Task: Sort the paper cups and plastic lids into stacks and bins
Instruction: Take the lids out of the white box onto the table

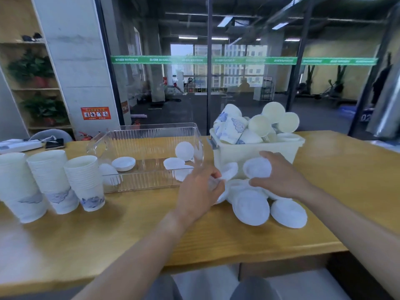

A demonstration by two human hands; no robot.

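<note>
Sorting lids beside two bins

Head view: left hand (198,187) pinches a lid (229,169); right hand (279,174), fingers curled, grips another from the lid pile (259,204) (near table edge). Clear bin (151,135) holds few lids; white bin (255,152) overflows with cups. Cup stacks (49,180) stand left.

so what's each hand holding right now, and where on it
The right hand grips a plastic lid by its lower edge. The left hand has its fingertips on lids in the pile; whether it grips one cannot be told.
</note>
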